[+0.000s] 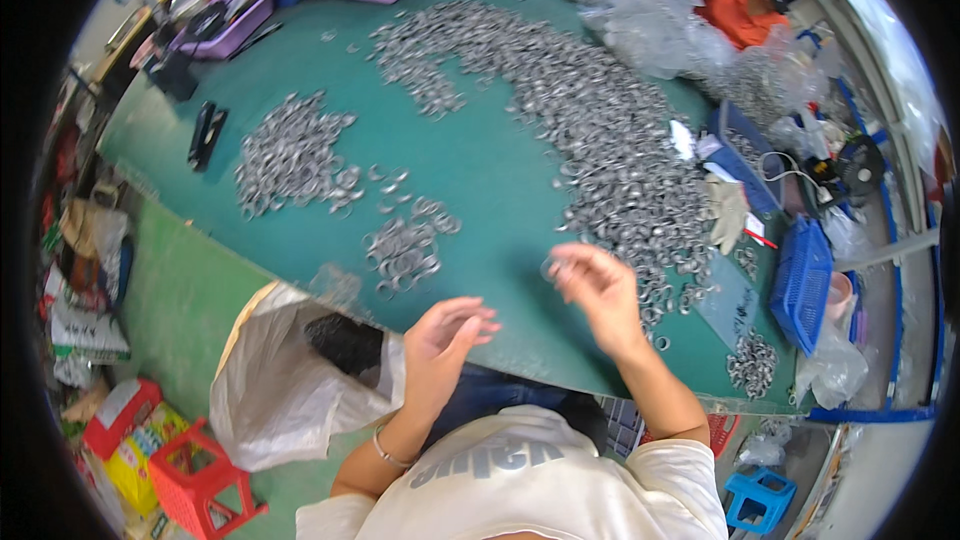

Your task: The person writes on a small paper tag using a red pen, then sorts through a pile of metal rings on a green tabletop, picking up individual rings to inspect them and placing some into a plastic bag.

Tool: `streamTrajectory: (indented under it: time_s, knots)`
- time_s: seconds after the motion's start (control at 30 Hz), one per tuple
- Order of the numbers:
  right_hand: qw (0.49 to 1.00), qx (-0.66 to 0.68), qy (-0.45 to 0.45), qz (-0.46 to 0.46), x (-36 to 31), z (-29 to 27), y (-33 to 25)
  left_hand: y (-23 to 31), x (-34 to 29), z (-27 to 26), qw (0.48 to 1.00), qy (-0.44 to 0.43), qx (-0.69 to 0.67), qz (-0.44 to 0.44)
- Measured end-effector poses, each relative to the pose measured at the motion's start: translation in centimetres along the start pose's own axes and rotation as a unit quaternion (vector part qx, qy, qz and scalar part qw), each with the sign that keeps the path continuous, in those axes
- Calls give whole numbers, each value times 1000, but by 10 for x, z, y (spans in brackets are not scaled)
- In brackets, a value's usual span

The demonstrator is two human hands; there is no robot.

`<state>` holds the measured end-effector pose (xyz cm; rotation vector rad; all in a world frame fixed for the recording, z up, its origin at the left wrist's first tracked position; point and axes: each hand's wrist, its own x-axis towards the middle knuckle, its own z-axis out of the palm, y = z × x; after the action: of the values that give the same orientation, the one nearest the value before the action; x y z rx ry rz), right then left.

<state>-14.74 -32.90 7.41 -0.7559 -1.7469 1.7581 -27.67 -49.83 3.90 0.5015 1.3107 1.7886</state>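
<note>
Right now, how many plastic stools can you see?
2: a red stool at the picture's lower left, and a blue stool at its lower right. More may be hidden under the table.

On the table [500,210] lay rings [640,160] past counting, one stapler [207,137], one glove [727,210], over it were two hands [598,292], at its near edge one sack [290,390], at its right two blue baskets [802,285], near it two stools [205,480]
</note>
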Motion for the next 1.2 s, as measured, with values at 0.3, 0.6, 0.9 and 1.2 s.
streamTrajectory:
  time_s: [0.3,0.6,0.9,1.2]
  knots:
    - [845,-216,467,-149,157,-392,47,-52,7,5,927,100,313,184]
    - [802,-342,489,-36,206,-562,76,-54,14,2,890,154,355,241]
    - [923,-364,11,-126,143,-70,5,-53,-7,-5,899,129,340,242]
    - [839,-461,-121,-261,97,76,67,-44,-58,-55,881,163,398,198]
